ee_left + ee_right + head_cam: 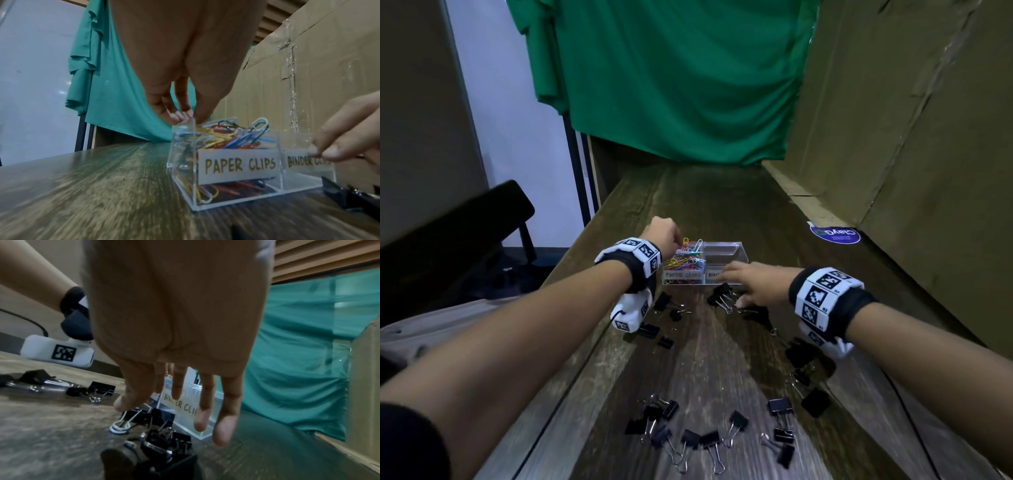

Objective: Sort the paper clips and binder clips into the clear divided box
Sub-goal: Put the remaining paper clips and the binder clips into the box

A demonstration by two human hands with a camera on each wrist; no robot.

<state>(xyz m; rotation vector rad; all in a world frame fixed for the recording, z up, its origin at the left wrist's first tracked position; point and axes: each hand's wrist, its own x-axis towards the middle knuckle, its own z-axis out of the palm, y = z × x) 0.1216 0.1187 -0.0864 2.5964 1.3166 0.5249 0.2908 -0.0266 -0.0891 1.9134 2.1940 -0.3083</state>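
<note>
The clear divided box (726,247) stands mid-table. Its left cell, labelled PAPER CLIPS, is heaped with coloured paper clips (686,257) (228,138). The right cell, labelled BINDER CLIPS (298,177), looks empty. My left hand (677,240) (191,117) pinches the top of the box's left wall between thumb and fingertips. My right hand (732,287) (148,399) hovers with straight, spread fingers over a small heap of black binder clips (722,297) (160,418) just in front of the box (205,428). It holds nothing.
Several more black binder clips lie loose on the wooden table: left of the heap (664,303), under my right wrist (804,363), and along the near side (705,438). Cardboard boxes (893,137) wall the right side. A green cloth (671,85) hangs behind; a black chair (465,222) stands left.
</note>
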